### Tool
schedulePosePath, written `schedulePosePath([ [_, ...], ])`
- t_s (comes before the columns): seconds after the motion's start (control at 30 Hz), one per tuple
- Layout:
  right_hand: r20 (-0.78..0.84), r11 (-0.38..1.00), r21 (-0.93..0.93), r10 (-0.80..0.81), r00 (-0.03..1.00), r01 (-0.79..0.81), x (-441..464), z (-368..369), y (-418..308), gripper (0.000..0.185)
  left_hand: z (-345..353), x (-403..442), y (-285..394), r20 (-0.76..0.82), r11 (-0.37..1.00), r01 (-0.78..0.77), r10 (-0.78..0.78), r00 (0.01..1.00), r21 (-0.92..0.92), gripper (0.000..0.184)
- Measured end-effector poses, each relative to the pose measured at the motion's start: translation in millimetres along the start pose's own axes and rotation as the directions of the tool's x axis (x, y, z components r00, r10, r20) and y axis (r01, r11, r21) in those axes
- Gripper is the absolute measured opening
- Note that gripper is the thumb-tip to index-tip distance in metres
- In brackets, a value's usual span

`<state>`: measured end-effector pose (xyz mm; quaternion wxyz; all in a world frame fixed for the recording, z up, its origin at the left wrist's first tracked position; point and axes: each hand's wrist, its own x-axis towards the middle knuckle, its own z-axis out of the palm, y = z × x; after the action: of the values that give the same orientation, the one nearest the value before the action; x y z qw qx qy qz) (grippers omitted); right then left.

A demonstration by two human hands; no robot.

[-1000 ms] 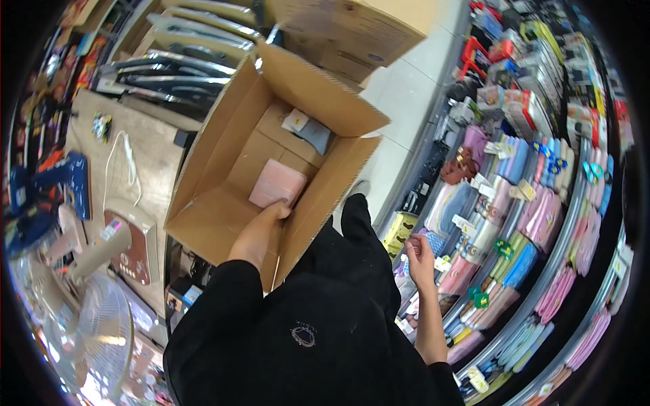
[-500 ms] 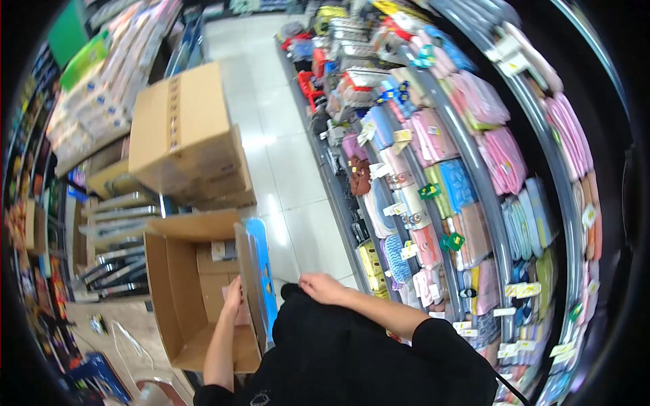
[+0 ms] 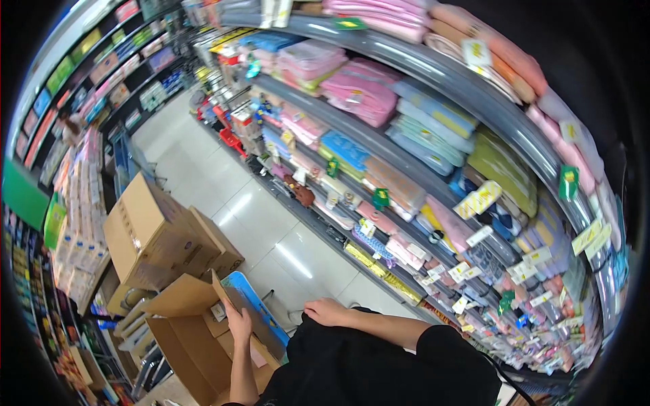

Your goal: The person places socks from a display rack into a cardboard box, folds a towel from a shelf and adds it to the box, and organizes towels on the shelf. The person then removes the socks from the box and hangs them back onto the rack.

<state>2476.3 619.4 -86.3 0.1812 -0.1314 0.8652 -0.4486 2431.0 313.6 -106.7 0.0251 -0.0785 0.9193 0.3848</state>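
An open cardboard box point(image 3: 193, 345) stands at the lower left with its flaps up. At the upper edge of its right-hand flap is my left hand point(image 3: 238, 325), its fingers closed on the cardboard. A small pinkish piece point(image 3: 258, 357) and a small pale item lie inside the box. Against the outer side of that flap is a blue panel or tray edge point(image 3: 256, 298). My right hand point(image 3: 326, 312) rests in front of my body at the black clothing point(image 3: 338, 358); its fingers are curled, and what they hold, if anything, is hidden.
Taped closed cardboard cartons point(image 3: 152, 233) stand beyond the open box. Along the right runs a long shelf point(image 3: 406, 142) of folded towels with price tags. A tiled aisle point(image 3: 264, 237) lies between them. Stacked packages point(image 3: 81, 223) fill the left side.
My view has swung to the right, so more of the towel shelf shows. My left hand has moved from inside the box up to the flap edge. My right hand stays by my body.
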Motion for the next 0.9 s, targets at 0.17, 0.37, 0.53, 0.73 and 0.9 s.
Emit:
schedulePosePath([
  [0.17,-0.115,0.998,0.051,0.051,0.992,-0.046,-64,-15,30,0.021,16,6,5,0.001,0.959,0.073,-0.076,0.997,0.275,0.071],
  [0.37,-0.246,0.976,0.158,0.186,0.951,-0.15,-135,-11,68,0.021,28,23,-7,0.032,0.849,0.046,-0.074,0.997,0.527,0.074],
  [0.53,-0.451,0.961,0.203,0.261,0.853,-0.187,-171,1,93,0.02,33,42,-9,0.148,0.777,-0.016,-0.1,0.984,0.629,0.074],
  [0.73,-0.515,0.879,0.354,0.47,0.717,-0.321,-197,9,80,0.02,41,59,7,0.276,0.698,-0.119,-0.116,0.954,0.706,0.062],
  [0.9,-0.584,0.862,0.368,0.506,0.635,-0.349,-193,30,74,0.02,21,69,41,0.383,0.636,-0.307,0.02,0.924,0.708,0.058],
])
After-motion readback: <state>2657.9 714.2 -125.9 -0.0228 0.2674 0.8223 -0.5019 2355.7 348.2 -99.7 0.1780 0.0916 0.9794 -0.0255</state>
